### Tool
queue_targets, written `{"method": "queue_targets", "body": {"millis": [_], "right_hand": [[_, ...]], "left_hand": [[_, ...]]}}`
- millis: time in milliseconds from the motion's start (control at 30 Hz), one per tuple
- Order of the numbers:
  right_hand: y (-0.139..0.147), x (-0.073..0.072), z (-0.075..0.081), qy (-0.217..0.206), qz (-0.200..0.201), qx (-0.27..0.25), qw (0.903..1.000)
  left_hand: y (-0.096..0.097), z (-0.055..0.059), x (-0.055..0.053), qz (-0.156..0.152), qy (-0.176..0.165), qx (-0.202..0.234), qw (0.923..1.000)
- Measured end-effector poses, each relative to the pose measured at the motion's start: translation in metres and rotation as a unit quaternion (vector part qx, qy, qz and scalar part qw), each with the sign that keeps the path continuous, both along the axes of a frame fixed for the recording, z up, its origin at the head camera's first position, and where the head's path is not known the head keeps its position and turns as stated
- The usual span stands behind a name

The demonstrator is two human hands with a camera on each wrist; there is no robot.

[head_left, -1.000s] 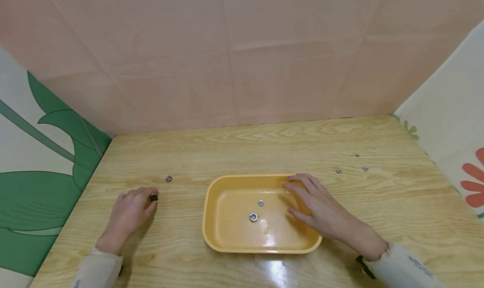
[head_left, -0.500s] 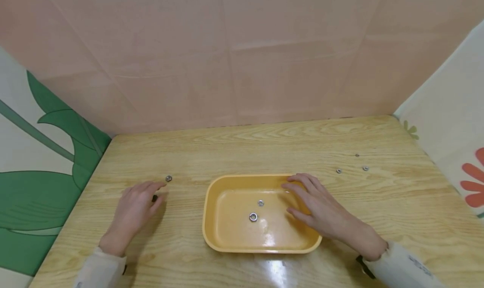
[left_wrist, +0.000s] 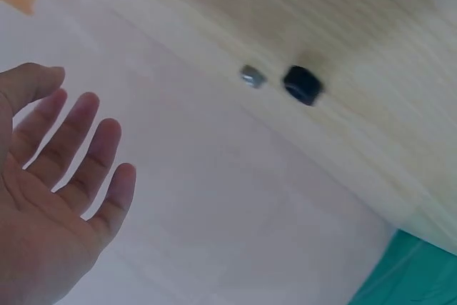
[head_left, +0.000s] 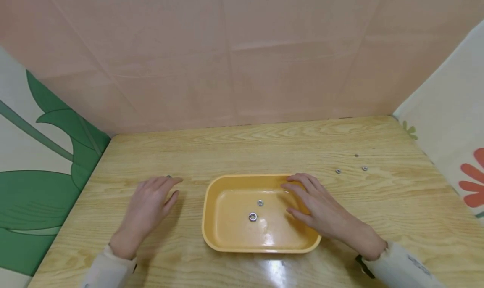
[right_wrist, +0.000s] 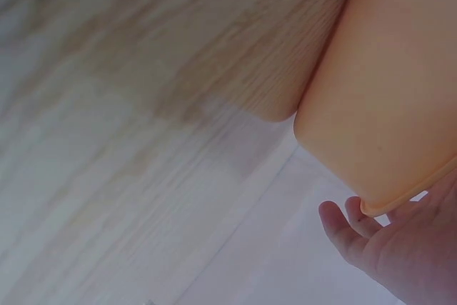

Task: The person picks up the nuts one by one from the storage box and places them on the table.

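Yellow against a wood-grain table [head_left: 234, 153], a tray [head_left: 227, 233] holds a large nut [head_left: 253, 217] and a small nut [head_left: 260, 203], while a person's right hand [head_left: 321, 210] touches its right end, fingers spread loosely at the rim. To the left of the tray, the left hand [head_left: 149, 199] hovers with thumb and fingers apart, holding nothing, near a steel nut [left_wrist: 253, 76] and a black piece [left_wrist: 303, 85]; three tiny metal parts [head_left: 338, 171] lie beyond the right hand.
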State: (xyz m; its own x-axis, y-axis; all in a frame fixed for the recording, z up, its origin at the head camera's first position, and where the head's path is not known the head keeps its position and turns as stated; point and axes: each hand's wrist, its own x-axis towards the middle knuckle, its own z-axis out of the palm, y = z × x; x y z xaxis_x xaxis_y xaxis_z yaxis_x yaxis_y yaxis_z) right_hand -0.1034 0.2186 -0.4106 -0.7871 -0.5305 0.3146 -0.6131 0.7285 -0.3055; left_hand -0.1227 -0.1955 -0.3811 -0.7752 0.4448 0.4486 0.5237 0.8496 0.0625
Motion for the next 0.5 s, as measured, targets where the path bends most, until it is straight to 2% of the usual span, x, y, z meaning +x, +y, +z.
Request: {"method": "queue_targets", "body": {"millis": [333,500], "right_hand": [[0.0,0.0,0.001,0.0,0.001,0.002,1.0],[0.0,0.0,0.001,-0.006,-0.002,0.004,1.0]], "left_hand": [[0.028,0.008,0.001,-0.03,-0.002,0.002,0.9995],[0.042,0.01,0.002,-0.043,-0.024,0.006,0.9988]]}}
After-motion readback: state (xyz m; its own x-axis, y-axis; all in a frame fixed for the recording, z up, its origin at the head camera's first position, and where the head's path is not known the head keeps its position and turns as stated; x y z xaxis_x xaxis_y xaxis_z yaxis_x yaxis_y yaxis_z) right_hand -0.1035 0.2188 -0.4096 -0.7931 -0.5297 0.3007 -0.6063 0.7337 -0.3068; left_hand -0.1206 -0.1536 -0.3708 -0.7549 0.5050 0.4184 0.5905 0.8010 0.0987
